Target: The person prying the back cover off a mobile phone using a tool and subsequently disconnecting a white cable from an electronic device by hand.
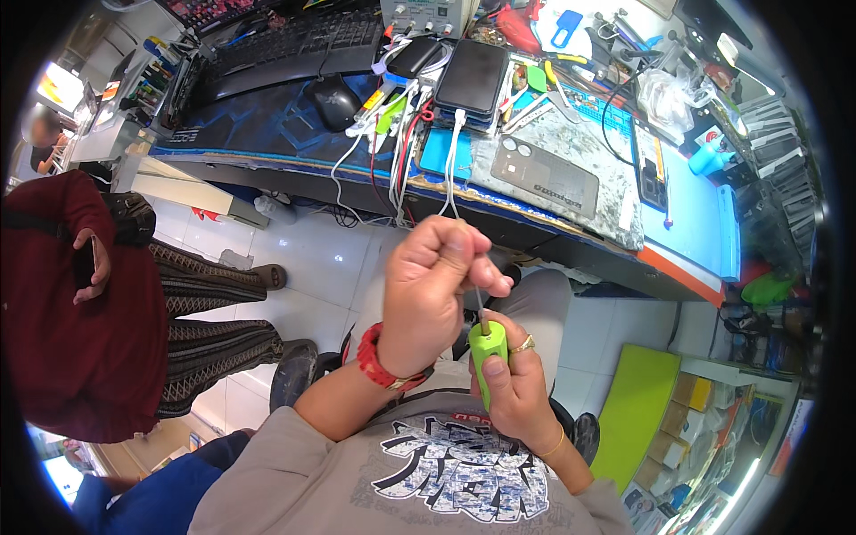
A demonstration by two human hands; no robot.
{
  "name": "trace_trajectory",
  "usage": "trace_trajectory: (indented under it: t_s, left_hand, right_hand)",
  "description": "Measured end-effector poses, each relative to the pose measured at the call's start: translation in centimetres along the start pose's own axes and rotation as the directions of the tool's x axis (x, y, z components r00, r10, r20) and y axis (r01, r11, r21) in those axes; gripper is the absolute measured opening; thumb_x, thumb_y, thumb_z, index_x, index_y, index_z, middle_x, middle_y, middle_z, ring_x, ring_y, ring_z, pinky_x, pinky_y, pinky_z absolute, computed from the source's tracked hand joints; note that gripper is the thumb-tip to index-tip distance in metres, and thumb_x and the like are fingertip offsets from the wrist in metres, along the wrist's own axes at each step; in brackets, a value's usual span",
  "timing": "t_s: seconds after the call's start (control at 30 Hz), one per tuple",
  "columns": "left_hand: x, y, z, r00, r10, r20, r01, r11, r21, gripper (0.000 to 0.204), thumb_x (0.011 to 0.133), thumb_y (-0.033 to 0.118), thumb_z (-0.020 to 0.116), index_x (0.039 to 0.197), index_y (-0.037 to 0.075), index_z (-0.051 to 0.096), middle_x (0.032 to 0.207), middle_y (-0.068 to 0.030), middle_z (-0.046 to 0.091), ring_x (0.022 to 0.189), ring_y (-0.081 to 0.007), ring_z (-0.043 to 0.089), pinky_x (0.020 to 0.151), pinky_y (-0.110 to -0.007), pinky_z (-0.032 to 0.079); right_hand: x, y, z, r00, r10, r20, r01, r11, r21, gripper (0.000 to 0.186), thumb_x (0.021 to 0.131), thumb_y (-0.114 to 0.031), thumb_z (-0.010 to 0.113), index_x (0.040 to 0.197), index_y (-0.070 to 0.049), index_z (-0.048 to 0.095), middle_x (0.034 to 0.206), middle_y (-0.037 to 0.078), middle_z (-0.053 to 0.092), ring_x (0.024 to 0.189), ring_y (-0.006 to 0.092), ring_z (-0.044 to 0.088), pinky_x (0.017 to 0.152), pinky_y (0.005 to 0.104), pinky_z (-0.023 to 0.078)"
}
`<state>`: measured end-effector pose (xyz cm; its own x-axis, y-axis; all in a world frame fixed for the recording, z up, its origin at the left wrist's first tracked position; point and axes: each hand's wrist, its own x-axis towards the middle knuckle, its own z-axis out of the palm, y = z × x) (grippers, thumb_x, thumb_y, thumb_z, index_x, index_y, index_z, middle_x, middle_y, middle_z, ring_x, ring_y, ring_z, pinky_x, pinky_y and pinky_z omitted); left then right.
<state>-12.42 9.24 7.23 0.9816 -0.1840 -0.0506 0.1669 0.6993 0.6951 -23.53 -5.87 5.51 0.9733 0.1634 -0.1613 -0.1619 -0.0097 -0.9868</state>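
My left hand [432,272], with a red-strapped watch at the wrist, is raised over my lap. Its thumb and fingers are pinched together; what they grip is hidden. In my right hand [517,392] is a tool with a lime-green handle [486,352] and thin metal shaft, held upright, its kind unclear. The shaft runs up to the fingers of my left hand, which cover its tip. Beyond the left hand, a white cable [453,160] hangs from a dark phone [473,78] on the bench and passes behind the fingers.
A phone back cover [546,176] lies on the grey mat [615,209]. Left of it are a mouse [334,102], keyboard [285,49] and tangled cables. A blue tray [687,218] stands right. On my left stands a person in a dark red top [80,339]; a green panel [633,401] leans low right.
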Motion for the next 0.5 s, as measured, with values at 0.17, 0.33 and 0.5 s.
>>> trace_trajectory:
  t_s: [0.17,0.33,0.5]
  left_hand:
    - [2.4,9.8,-5.5,0.887,0.461,0.016,-0.454,0.879,-0.147,0.017,0.116,0.019,0.061,0.111,0.003,0.063,0.078,-0.0039,0.063,0.075,-0.0185,0.072,0.084,-0.042,0.066]
    - [0.0,9.8,-6.1,0.930,0.349,0.118,-0.358,0.779,0.514,0.011,0.112,0.013,0.069,0.107,0.003,0.068,0.090,-0.0077,0.075,0.087,-0.0189,0.079,0.084,-0.036,0.067]
    - [-4.6,0.1,-9.9,0.994,-0.051,0.094,-0.013,0.815,0.580,0.026,0.117,0.024,0.062,0.130,0.002,0.064,0.116,-0.0097,0.074,0.107,-0.0161,0.074,0.094,-0.033,0.061]
  right_hand:
    - [-1.8,0.2,2.3,0.987,0.089,0.134,-0.077,0.993,-0.095,0.053,0.113,-0.029,0.064,0.156,-0.001,0.053,0.110,0.016,0.078,0.086,0.0269,0.077,0.085,0.0383,0.060]
    - [0.0,2.4,1.6,0.994,0.086,-0.072,-0.085,0.996,0.018,0.052,0.114,-0.027,0.063,0.158,-0.002,0.050,0.104,0.007,0.071,0.085,0.0138,0.070,0.076,0.0309,0.058]
    - [4.1,0.7,3.0,0.990,-0.007,-0.142,-0.012,0.991,-0.135,0.064,0.113,-0.016,0.064,0.167,0.005,0.037,0.109,0.014,0.068,0.088,0.0230,0.071,0.082,0.0384,0.058]
